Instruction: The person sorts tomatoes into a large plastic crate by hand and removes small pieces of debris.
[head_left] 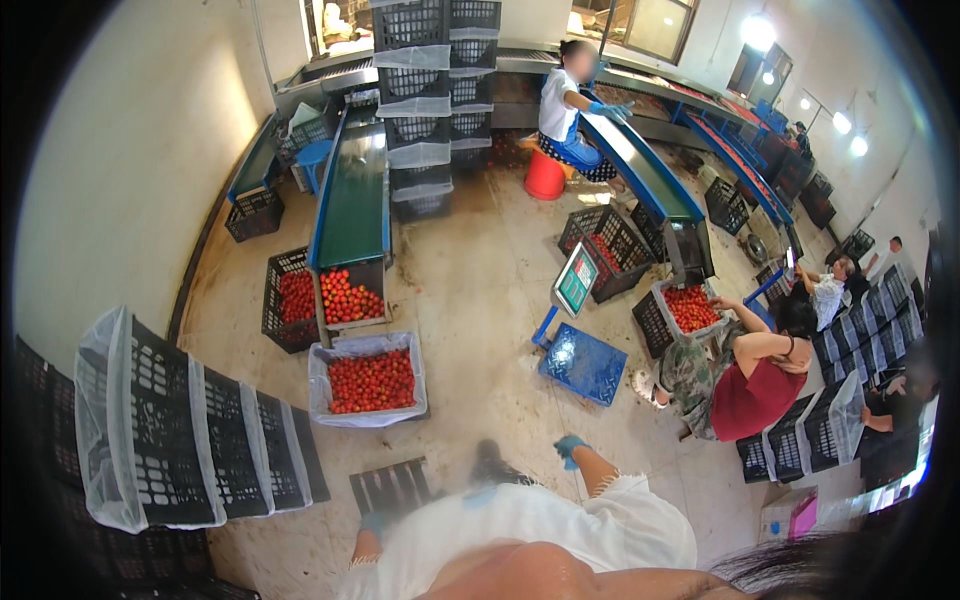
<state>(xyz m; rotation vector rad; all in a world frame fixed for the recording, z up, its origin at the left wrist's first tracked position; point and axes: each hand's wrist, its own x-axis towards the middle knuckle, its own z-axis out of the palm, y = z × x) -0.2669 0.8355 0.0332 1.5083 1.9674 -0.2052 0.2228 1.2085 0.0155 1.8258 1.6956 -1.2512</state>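
My right hand (570,449), in a blue glove, hangs beside my white clothing above the bare floor. Its fingers look loosely apart, with nothing visible in them. My left hand (373,522), also blue-gloved, is low by my other side, partly blurred; its fingers do not show clearly. Next to it on the floor is a dark slatted object (390,487), whose kind I cannot make out. Ahead of me a lined crate (420,410) full of small red tomatoes (370,382) stands at the end of a green conveyor belt (352,190).
Stacked black crates (160,430) with white liners stand at my left; another tall stack (415,130) rises ahead. A blue platform scale (583,364) is on the floor to the right. A person in red (755,390) bends by a tomato crate (655,320); another sits on a red bucket (545,177).
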